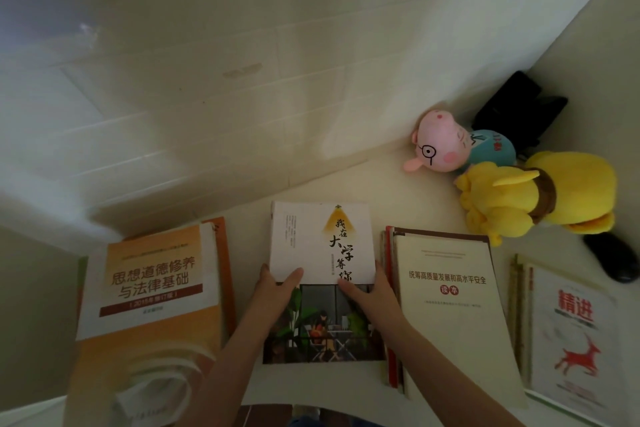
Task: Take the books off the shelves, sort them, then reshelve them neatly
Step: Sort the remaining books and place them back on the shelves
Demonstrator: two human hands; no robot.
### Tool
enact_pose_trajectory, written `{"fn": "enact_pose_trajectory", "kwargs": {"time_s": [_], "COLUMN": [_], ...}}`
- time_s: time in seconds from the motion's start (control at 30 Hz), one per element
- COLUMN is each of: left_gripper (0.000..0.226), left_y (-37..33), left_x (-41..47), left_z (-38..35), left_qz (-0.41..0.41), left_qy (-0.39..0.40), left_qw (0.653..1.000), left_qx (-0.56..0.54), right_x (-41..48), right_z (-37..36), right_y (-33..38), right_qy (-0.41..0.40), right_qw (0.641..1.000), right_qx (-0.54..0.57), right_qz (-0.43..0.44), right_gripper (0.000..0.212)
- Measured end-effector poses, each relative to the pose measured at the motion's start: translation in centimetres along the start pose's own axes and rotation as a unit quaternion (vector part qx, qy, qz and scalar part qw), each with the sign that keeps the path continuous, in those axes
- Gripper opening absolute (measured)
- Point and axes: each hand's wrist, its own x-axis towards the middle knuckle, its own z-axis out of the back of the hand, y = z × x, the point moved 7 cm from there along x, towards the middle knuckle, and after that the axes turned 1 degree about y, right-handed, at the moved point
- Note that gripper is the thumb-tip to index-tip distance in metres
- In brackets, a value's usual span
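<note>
Sorting step. White-covered book (322, 250): left hand (277, 289) and right hand (372, 291) grip its edges, thumbs on cover. Next, likely: stack on orange pile (149, 288), 9 o'clock, or cream pile (446, 308), 3 o'clock.

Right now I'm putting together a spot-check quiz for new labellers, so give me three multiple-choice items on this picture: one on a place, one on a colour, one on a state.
1. The pink pig plush lies: A. beside the yellow plush; B. on a book; C. in a hand.
2. The deer on the rightmost book is: A. blue; B. red; C. green.
3. The middle book is: A. untouched; B. held by one hand; C. held by both hands.
Answers: 1 A, the toys lie side by side near the corner. 2 B, a red deer leaps on the white cover. 3 C, the left hand and right hand each lay a thumb on its cover.
</note>
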Motion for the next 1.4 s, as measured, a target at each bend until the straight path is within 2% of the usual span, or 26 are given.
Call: {"fn": "enact_pose_trajectory", "kwargs": {"time_s": [0.1, 0.2, 0.33, 0.43, 0.5, 0.6, 0.67, 0.73, 0.83, 0.97, 1.1, 1.17, 1.3, 1.33, 1.4], "left_gripper": [0.084, 0.079, 0.066, 0.069, 0.077, 0.077, 0.074, 0.074, 0.073, 0.057, 0.061, 0.068, 0.11, 0.108, 0.078], "left_y": [-0.2, -0.7, -3.1, -4.4, -4.7, -3.2, -2.1, -1.5, -1.0, -1.2, -0.9, -0.7, 0.8, 0.4, -0.8], "left_x": [0.5, 0.3, -1.3, -2.0, -1.6, -0.3, 0.1, 0.8, 1.3, 1.5, 2.3, 2.4, 4.3, 3.9, 2.4], "left_z": [0.9, 1.4, 1.3, -0.5, -0.5, 0.3, 0.3, 0.6, 1.2, 0.8, 0.6, 0.8, 0.8, 0.7, 0.5], "left_qz": [0.003, 0.016, -0.091, -0.13, -0.111, -0.022, 0.027, 0.041, 0.06, 0.062, 0.074, 0.077, 0.058, 0.057, 0.054], "left_qy": [-0.011, -0.019, -0.075, -0.061, -0.077, -0.072, -0.039, -0.03, -0.03, -0.028, -0.029, -0.026, -0.025, -0.019, -0.015], "left_qw": [1.0, 1.0, 0.993, 0.987, 0.988, 0.997, 0.999, 0.998, 0.997, 0.997, 0.996, 0.996, 0.996, 0.996, 0.997], "left_qx": [-0.007, -0.016, 0.031, 0.075, 0.071, -0.001, -0.019, -0.027, -0.028, -0.041, -0.029, -0.038, -0.063, -0.064, -0.047], "right_x": [0.1, -0.1, -1.2, -1.2, -1.0, -0.1, 0.1, 0.4, 0.4, 0.2, 0.1, 0.2, 0.1, 0.1, 0.1], "right_z": [0.9, 1.4, 2.4, 3.3, 3.0, 1.6, 1.0, 0.6, 0.2, 0.1, 0.3, 0.3, 0.5, 0.5, 0.6], "right_y": [0.0, -0.2, -0.1, 0.2, 0.8, 0.6, 1.0, 1.0, 0.9, 0.7, 0.5, 0.4, 0.4, 0.4, 0.6], "right_qy": [-0.009, -0.008, -0.005, -0.013, 0.01, 0.05, 0.055, 0.047, 0.041, 0.042, 0.039, 0.036, 0.034, 0.036, 0.042], "right_qw": [1.0, 1.0, 1.0, 0.999, 0.999, 0.998, 0.998, 0.998, 0.999, 0.999, 0.999, 0.999, 0.999, 0.999, 0.999], "right_qx": [0.024, 0.026, 0.006, 0.014, 0.013, 0.017, 0.023, 0.032, 0.02, 0.025, 0.027, 0.024, 0.015, 0.014, 0.011], "right_qz": [-0.006, -0.007, 0.01, 0.032, 0.029, -0.024, -0.026, -0.029, -0.016, -0.008, -0.002, 0.004, 0.017, 0.019, 0.024], "right_gripper": [0.089, 0.09, 0.088, 0.076, 0.071, 0.083, 0.068, 0.059, 0.063, 0.069, 0.074, 0.075, 0.074, 0.073, 0.072]}}
